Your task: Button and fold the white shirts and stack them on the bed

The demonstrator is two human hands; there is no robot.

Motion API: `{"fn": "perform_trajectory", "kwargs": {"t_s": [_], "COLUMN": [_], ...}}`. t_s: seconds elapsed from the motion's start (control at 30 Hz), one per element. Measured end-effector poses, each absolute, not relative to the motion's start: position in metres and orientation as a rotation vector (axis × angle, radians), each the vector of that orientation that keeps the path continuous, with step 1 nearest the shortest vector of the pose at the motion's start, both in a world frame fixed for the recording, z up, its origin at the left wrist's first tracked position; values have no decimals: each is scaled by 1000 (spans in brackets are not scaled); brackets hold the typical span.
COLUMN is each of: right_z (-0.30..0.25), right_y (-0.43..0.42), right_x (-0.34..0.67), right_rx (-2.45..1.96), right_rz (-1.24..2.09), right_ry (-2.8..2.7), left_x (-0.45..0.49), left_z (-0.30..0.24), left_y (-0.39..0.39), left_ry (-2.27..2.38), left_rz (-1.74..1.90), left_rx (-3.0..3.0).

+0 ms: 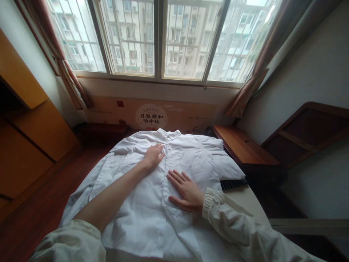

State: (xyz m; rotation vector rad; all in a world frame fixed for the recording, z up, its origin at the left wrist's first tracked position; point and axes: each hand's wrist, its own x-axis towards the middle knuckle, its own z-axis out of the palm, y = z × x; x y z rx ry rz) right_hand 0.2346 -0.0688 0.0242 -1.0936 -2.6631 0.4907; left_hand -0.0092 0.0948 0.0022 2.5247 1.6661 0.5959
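Observation:
A white button-up shirt (141, 214) lies spread front-up on a bed, collar toward the window. My left hand (153, 155) rests flat on the shirt's upper chest near the collar, fingers stretched out along the button placket. My right hand (185, 191) lies flat on the shirt's middle, fingers spread and pointing left toward the placket, just below the chest pocket. Neither hand grips the cloth. Both forearms reach in from the bottom edge, in pale sleeves.
A wooden bedside table (241, 145) stands to the right of the bed, with a dark wooden headboard (308, 131) against the right wall. Wooden cabinets (29, 138) line the left. A barred window (160, 40) with curtains fills the far wall. Red-brown floor (40, 207) lies to the left.

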Motion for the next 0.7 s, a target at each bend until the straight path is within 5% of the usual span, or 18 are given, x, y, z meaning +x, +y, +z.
{"fn": "perform_trajectory", "kwargs": {"t_s": [0.23,0.7], "right_z": [49,10], "right_y": [-4,99], "right_x": [218,170], "right_rx": [-1320,-1876], "right_rz": [663,330], "right_ry": [-2364,-1852], "left_x": [-2,-8], "left_z": [-2,-13], "left_y": [70,74], "left_ry": [1494,1481], "left_rz": [688,710], "left_rx": [2537,2576]}}
